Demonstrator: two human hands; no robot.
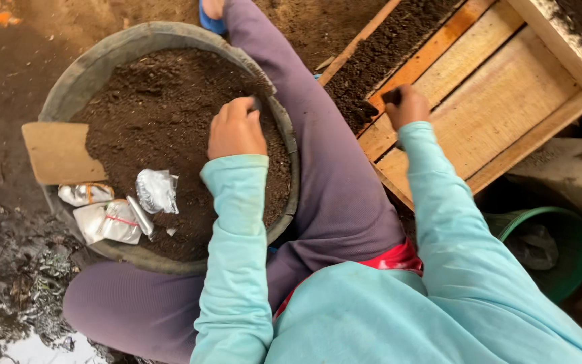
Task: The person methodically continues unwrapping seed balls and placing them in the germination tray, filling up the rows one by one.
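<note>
Left hand (236, 128) curls knuckles-up on soil (149, 108), pinching something dark; right hand (406, 106) fists over the wooden tray (506, 87).

A round grey basin (89, 67) sits on the ground, filled almost to its rim with dark, crumbly soil (163, 114). To its right, a shallow wooden tray (506, 108) lies tilted, one long slot packed with the same dark soil.
</note>
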